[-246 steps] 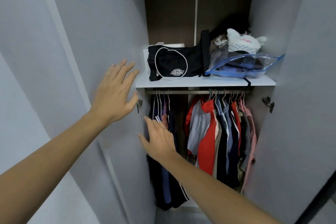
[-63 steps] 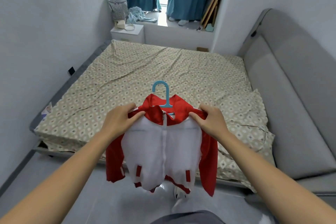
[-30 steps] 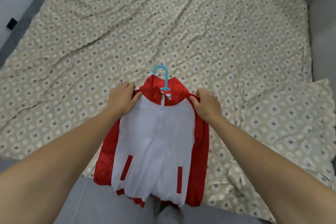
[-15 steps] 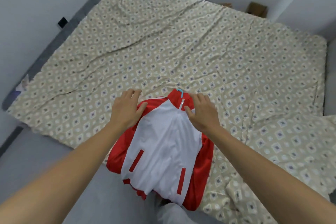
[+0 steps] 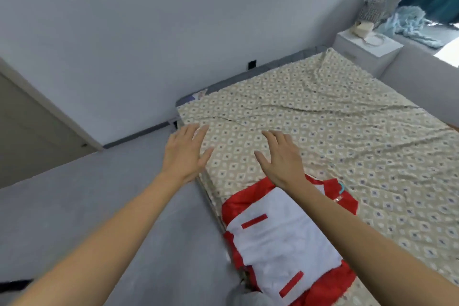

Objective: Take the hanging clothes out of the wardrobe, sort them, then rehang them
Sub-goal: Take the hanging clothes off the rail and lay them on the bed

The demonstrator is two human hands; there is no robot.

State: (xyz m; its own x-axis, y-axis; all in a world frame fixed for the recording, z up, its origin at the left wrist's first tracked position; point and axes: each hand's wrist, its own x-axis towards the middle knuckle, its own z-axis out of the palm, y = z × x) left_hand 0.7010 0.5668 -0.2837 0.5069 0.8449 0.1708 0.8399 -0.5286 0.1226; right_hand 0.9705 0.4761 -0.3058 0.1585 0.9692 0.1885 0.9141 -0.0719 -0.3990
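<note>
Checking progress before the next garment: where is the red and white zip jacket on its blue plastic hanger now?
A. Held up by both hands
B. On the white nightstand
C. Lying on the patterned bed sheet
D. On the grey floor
C: the red and white zip jacket lies flat on the patterned bed sheet, with both the left hand and right hand open and off it.

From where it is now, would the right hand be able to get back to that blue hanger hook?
Probably yes. The right hand is open and holds nothing, and the blue hanger hook pokes out uncovered at the collar of the red and white jacket on the bed, just beside that forearm.
</note>
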